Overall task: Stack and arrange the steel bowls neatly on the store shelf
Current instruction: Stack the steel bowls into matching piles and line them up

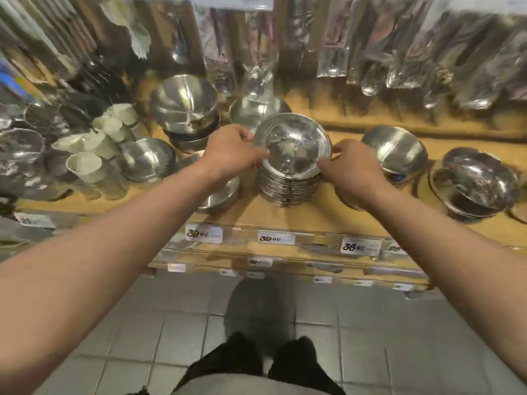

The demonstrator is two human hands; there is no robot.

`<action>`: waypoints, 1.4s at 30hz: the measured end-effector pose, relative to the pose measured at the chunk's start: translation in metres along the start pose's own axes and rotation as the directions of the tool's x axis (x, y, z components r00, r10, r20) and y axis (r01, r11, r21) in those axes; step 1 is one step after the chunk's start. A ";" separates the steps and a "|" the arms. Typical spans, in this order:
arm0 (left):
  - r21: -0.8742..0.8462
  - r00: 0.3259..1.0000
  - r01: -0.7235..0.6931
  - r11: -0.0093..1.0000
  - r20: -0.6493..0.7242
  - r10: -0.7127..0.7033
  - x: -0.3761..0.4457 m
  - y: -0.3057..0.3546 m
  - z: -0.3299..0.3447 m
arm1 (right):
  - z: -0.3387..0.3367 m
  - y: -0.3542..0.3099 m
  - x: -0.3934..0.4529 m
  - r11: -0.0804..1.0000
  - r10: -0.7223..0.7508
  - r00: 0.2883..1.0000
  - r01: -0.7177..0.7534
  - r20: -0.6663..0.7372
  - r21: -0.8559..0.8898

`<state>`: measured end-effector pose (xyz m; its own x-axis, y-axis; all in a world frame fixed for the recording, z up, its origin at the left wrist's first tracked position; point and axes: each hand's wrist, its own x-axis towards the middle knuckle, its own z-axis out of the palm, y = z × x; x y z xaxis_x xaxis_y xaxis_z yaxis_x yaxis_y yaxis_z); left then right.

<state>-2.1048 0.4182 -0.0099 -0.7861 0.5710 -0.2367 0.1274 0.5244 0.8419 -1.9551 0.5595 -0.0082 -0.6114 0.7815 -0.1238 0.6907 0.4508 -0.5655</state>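
Both hands are on the tall stack of steel bowls (288,181), one at each side. The left hand (232,151) has its thumb and fingers curled onto the rim of the top bowl (292,146); the right hand (352,172) pinches the opposite rim in the same way. The hands are apart, with the top bowl clamped between them.

Taking the stack as the landmark: nearest the person, in front of it, runs the shelf edge with its price labels (276,236). The stack stands on the yellow shelf (313,215) a little back from that edge. Just left of the stack, partly under the left wrist, sits a single low bowl (219,199); further left is another bowl (147,159). To the right, near the right hand, is a loose bowl (395,151), and well beyond that a flatter pile (476,183). Behind the stack sits one more bowl (258,112), and behind and left a tilted nested pair (185,105). Packaged utensils (370,52) hang at the very back.

The step seems to be seating the top bowl. It looks slightly tilted and off centre, so level it, bring its rim in line with those below, and lower it evenly on both sides. Press gently: the stack is tall and narrow, and a sideways push could slide it into the low bowl beside it.
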 end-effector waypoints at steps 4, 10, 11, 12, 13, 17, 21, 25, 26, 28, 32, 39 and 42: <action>0.056 0.999 -0.015 0.998 -0.045 0.018 0.010 -0.003 0.006 | 0.005 0.005 0.005 0.999 -0.020 1.000 0.019 0.024 0.039; 0.052 0.998 -0.031 0.998 -0.051 0.033 0.022 -0.004 0.007 | 0.007 0.012 0.009 0.996 -0.020 1.000 0.021 -0.009 0.084; 0.042 0.999 -0.024 0.999 -0.047 0.026 0.024 -0.003 0.006 | 0.007 0.010 0.010 0.996 -0.024 1.000 0.025 -0.011 0.087; 0.034 0.998 -0.020 0.999 -0.053 0.022 0.024 -0.002 0.006 | 0.007 0.009 0.011 0.996 -0.032 0.999 0.032 -0.010 0.088; 0.028 0.998 -0.020 0.999 -0.059 0.022 0.023 -0.001 0.005 | 0.007 0.008 0.012 0.996 -0.041 0.999 0.042 -0.010 0.081; 0.026 0.996 -0.011 1.000 -0.087 0.013 0.019 0.000 0.007 | 0.007 0.008 0.012 0.997 -0.078 0.997 0.078 -0.025 0.022; 0.029 0.992 0.007 1.000 -0.127 -0.003 0.015 0.003 0.009 | 0.006 0.007 0.010 0.995 -0.089 0.996 0.090 -0.028 0.037; 0.057 0.985 0.022 0.998 -0.173 -0.011 0.010 0.003 0.012 | 0.003 0.005 0.011 0.994 -0.104 0.992 0.106 -0.069 0.025; 0.062 0.983 0.026 0.998 -0.185 -0.014 0.009 0.002 0.013 | 0.003 0.005 0.011 0.993 -0.114 0.991 0.115 -0.072 0.012; 0.072 0.978 0.028 0.997 -0.209 -0.013 0.007 0.001 0.015 | 0.004 0.006 0.012 0.992 -0.128 0.990 0.127 -0.064 -0.019; 0.078 0.976 0.027 0.997 -0.216 -0.010 0.006 0.001 0.015 | 0.005 0.008 0.015 0.984 -0.163 0.986 0.160 -0.042 -0.078; 0.063 0.980 0.036 0.997 -0.200 -0.022 0.010 0.004 0.013 | 0.004 0.009 0.019 0.971 -0.215 0.975 0.208 -0.049 -0.120; 0.061 0.982 0.031 0.998 -0.190 -0.019 0.011 0.005 0.012 | 0.006 0.011 0.019 0.975 -0.205 0.977 0.199 -0.059 -0.096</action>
<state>-2.1054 0.4344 -0.0136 -0.8887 0.4309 -0.1566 0.1394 0.5793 0.8031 -1.9612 0.5771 -0.0216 -0.7163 0.6964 0.0433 0.5888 0.6366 -0.4980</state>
